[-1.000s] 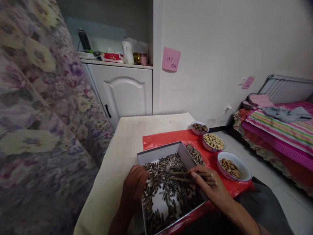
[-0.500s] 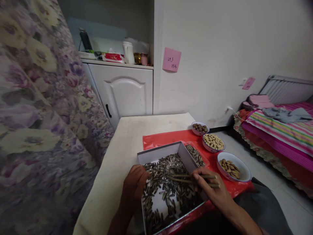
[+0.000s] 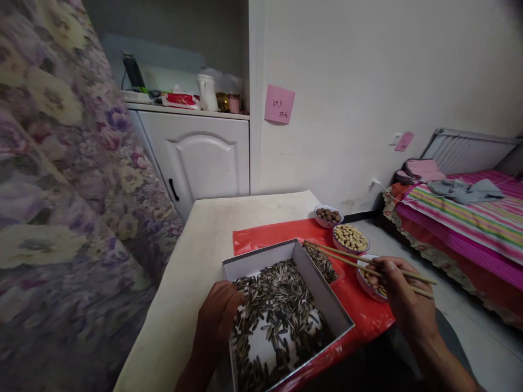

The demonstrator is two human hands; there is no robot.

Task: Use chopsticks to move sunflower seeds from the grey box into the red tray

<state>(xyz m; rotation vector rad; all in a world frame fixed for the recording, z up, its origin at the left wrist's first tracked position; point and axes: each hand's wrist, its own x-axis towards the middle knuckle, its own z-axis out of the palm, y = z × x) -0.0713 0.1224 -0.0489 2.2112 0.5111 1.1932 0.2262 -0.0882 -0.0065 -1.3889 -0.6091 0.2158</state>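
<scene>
A shallow white box (image 3: pixel 333 302) stands in front of me, with sunflower seeds (image 3: pixel 281 288) spread over its bottom. My left hand (image 3: pixel 220 310) is closed round the box's left wall, its fingertips partly hidden. My right hand (image 3: pixel 404 296) grips a pair of chopsticks (image 3: pixel 349 255) to the right of the box. Their tips reach over a clear container (image 3: pixel 338 272) of sunflower seeds beside the box's far right wall. At this size I cannot make out a seed between the tips. Below the chopsticks, a bowl of almonds (image 3: pixel 363 283) is partly covered by my right hand.
A bowl of peanuts (image 3: pixel 350 238) and a bowl of round brown nuts (image 3: pixel 328 216) stand farther back on a red plastic sheet (image 3: pixel 261 234). The sheet lies on a cream-covered table (image 3: pixel 183 272). A floral curtain (image 3: pixel 81 218) hangs left; a bed (image 3: pixel 457 212) stands right.
My right hand has moved right, out from over the box, and the chopstick tips have gone from the seeds in the box to the clear container. My left hand stays at the box wall.
</scene>
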